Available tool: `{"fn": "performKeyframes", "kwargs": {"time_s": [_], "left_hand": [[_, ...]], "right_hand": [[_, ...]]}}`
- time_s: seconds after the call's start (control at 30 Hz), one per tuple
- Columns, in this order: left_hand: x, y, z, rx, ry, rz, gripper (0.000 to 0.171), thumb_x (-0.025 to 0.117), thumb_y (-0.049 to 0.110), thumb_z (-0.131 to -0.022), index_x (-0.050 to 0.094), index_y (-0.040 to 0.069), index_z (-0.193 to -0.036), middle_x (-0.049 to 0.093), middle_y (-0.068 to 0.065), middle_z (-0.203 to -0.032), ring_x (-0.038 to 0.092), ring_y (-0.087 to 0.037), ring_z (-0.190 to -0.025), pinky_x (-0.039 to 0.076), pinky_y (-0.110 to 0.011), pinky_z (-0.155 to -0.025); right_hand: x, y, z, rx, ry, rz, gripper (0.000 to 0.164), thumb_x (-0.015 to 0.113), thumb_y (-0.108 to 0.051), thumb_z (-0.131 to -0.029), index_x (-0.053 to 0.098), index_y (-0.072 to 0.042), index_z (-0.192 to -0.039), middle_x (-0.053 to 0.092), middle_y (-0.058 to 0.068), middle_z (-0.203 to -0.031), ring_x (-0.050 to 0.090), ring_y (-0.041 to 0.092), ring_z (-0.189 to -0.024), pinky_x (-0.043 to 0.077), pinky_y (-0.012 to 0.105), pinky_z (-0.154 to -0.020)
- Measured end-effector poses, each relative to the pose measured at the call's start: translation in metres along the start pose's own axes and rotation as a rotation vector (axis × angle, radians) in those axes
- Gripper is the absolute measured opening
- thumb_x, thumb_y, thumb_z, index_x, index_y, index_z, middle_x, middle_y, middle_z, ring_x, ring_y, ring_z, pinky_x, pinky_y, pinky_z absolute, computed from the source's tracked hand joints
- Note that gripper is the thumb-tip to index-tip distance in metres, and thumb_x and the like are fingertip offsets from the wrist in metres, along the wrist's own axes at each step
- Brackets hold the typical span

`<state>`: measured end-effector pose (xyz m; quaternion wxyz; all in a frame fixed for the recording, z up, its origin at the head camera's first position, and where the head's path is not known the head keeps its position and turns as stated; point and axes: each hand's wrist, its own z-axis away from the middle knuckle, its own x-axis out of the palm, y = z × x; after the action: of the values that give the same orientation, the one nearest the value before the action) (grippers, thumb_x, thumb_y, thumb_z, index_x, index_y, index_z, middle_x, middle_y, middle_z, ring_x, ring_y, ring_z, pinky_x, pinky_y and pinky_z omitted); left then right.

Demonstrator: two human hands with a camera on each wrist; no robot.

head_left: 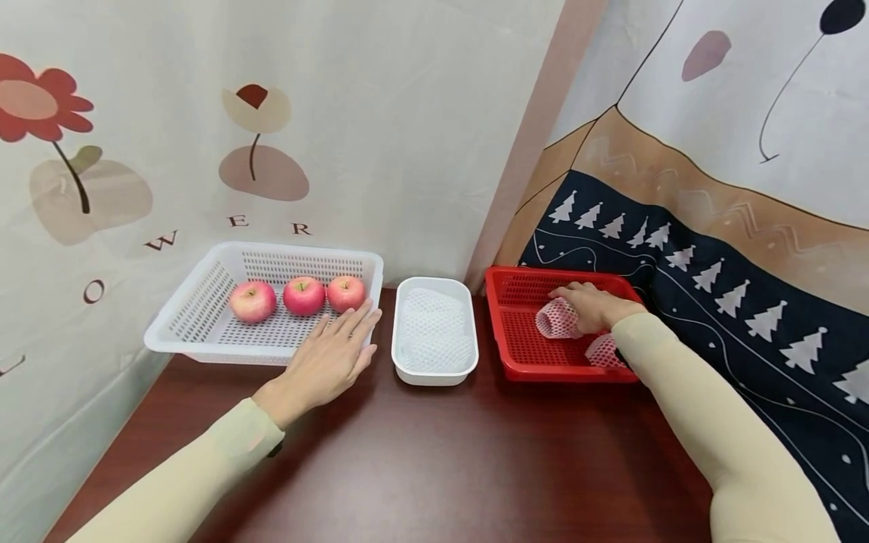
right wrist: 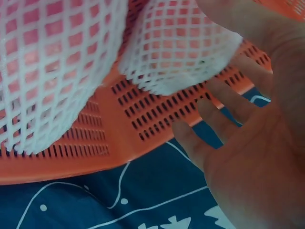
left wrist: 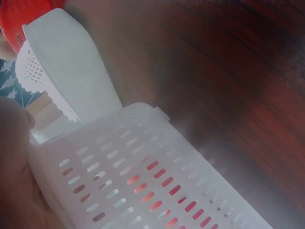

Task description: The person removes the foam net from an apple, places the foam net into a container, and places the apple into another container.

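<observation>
My left hand (head_left: 326, 362) lies with straight fingers on the near right rim of a white slotted basket (head_left: 231, 353). Three bare apples, one on the left (head_left: 253, 302), one in the middle (head_left: 304, 296) and one on the right (head_left: 346, 292), sit inside it. Over a red basket (head_left: 563, 372), my right hand (head_left: 597, 308) is at an apple in a white foam net (head_left: 557, 319). In the right wrist view its fingers spread loosely beside that net, not curled round it. A second netted apple (head_left: 606, 351) lies nearer, partly hidden by the right wrist.
Between the baskets stands a small white tray (head_left: 434, 377) holding flat foam nets (head_left: 434, 324). All stand on a dark red-brown table (head_left: 462, 460). A patterned curtain (head_left: 407, 151) hangs close behind, and navy tree-print cloth (head_left: 720, 339) borders the right side.
</observation>
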<state>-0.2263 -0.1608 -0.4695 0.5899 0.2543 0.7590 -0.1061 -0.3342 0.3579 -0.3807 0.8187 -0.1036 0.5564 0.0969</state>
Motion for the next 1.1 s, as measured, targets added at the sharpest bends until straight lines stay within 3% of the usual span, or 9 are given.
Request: {"fn": "performKeyframes", "kwargs": {"time_s": [0.2,0.33,0.47,0.73,0.9,1.1], "left_hand": [[0.001,0.000,-0.001,0.005,0.012,-0.006,0.063,0.055,0.037,-0.121,0.047,0.010,-0.177,0.044,-0.014,-0.188,0.052,-0.046,-0.168,0.038,-0.074,-0.138],[0.001,0.001,-0.002,0.007,0.017,-0.012,0.064,0.056,0.038,-0.120,0.048,0.010,-0.177,0.045,-0.014,-0.187,0.052,-0.045,-0.168,0.038,-0.073,-0.138],[0.001,0.003,-0.004,0.016,0.020,-0.022,0.064,0.055,0.038,-0.120,0.048,0.010,-0.177,0.045,-0.013,-0.187,0.053,-0.044,-0.168,0.038,-0.073,-0.138],[0.002,0.003,-0.004,0.018,0.023,-0.034,0.064,0.055,0.038,-0.120,0.048,0.010,-0.177,0.046,-0.013,-0.187,0.053,-0.044,-0.167,0.039,-0.073,-0.137],[0.000,0.003,-0.002,0.014,0.026,-0.036,0.064,0.056,0.038,-0.120,0.048,0.009,-0.177,0.047,-0.014,-0.186,0.054,-0.044,-0.166,0.040,-0.074,-0.136],[-0.001,0.002,0.000,0.006,0.030,-0.036,0.063,0.056,0.038,-0.120,0.049,0.009,-0.176,0.048,-0.014,-0.185,0.056,-0.044,-0.165,0.041,-0.074,-0.135]], "right_hand": [[0.007,0.004,-0.007,0.012,-0.022,0.048,0.093,0.094,-0.001,-0.091,0.053,-0.013,-0.173,0.054,0.032,-0.169,0.050,0.056,-0.156,0.043,0.084,-0.128],[0.007,0.004,-0.009,0.028,-0.024,0.059,0.088,0.096,-0.001,-0.090,0.058,-0.011,-0.169,0.055,0.033,-0.156,0.065,0.049,-0.136,0.057,0.074,-0.120],[0.006,0.006,-0.011,0.052,-0.050,0.055,0.085,0.098,-0.002,-0.087,0.061,-0.007,-0.163,0.055,0.034,-0.149,0.070,0.045,-0.122,0.062,0.070,-0.116],[0.005,0.004,-0.013,0.000,-0.086,0.080,0.082,0.099,-0.007,-0.085,0.063,-0.005,-0.159,0.075,0.024,-0.147,0.066,0.045,-0.138,0.050,0.074,-0.127],[0.004,0.000,-0.013,0.017,-0.077,0.065,0.084,0.102,-0.015,-0.081,0.066,-0.012,-0.157,0.076,0.017,-0.144,0.064,0.041,-0.133,0.052,0.076,-0.124],[0.007,-0.006,-0.010,0.002,-0.081,0.007,0.089,0.101,-0.017,-0.078,0.064,-0.012,-0.158,0.074,0.021,-0.147,0.061,0.044,-0.134,0.051,0.077,-0.125]]}}
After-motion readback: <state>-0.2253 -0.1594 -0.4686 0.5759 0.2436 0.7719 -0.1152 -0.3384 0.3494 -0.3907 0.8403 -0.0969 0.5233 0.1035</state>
